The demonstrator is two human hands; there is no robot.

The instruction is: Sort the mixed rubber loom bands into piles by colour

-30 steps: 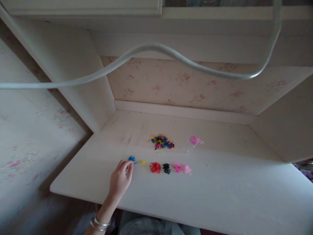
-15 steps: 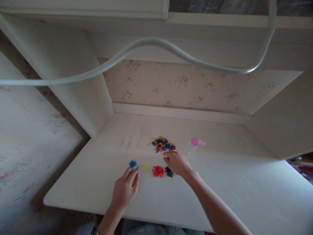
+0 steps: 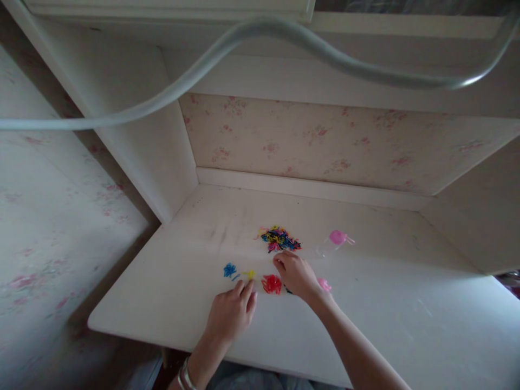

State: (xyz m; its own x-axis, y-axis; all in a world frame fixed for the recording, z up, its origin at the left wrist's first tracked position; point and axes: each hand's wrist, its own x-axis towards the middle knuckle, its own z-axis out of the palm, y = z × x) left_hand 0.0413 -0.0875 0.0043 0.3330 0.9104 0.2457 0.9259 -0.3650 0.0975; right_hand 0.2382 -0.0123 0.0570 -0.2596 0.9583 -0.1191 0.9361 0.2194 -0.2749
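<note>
My right hand (image 3: 298,275) is closed in a pinch just in front of a mixed pile of small coloured rubber bands (image 3: 280,239); whatever lies between its fingertips is too small to make out. My left hand (image 3: 232,310) rests low over the desk, fingers stretched forward and slightly apart, its fingertips at the small yellow bands (image 3: 249,274). Left of these sits a heap of blue bands (image 3: 229,270). Red bands (image 3: 271,284) lie between the hands. Black bands (image 3: 288,291) are mostly hidden under my right hand, and pink bands (image 3: 324,284) show beyond its wrist.
A clear container with a pink lid (image 3: 338,237) lies right of the mixed pile. The white desk (image 3: 385,319) is bounded by side panels and a flowered back wall (image 3: 292,138). A pale cable or tube (image 3: 345,59) crosses the upper view close to the camera.
My left hand has moved right, from the blue bands to the yellow ones. My right hand stays near the mixed pile, its fingers now pinched. The view has shifted slightly.
</note>
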